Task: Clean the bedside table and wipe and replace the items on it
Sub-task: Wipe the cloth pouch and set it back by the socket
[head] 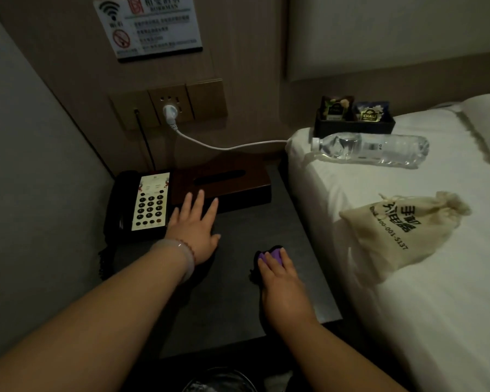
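My right hand (280, 281) pressed the purple cloth (269, 257) near the bedside table (294, 222)'s front right edge; my left hand (194, 226) lay flat, fingers spread, beside the telephone (142, 205) at its back left corner.

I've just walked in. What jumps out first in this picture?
Two bare arms reach over a dark bedside table: the right hand presses a purple cloth onto it, and the left hand lies spread beside a black telephone. On the white bed at right lies a water bottle.
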